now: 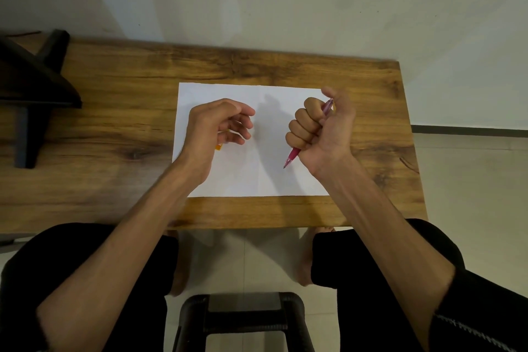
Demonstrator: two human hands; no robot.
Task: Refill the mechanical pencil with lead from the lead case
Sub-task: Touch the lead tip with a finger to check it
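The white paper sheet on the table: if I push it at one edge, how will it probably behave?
The paper sheet lies flat and thin on the smooth wooden table, so it would probably slide easily. Lifted by one edge, it would likely bend and droop. Nothing visibly weighs it down, so it may shift under the left hand.

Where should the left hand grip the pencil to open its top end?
Probably at the top end of the pencil, coming from the left: it sticks out above the right hand, whose fist wraps the barrel, tip pointing down toward the paper.
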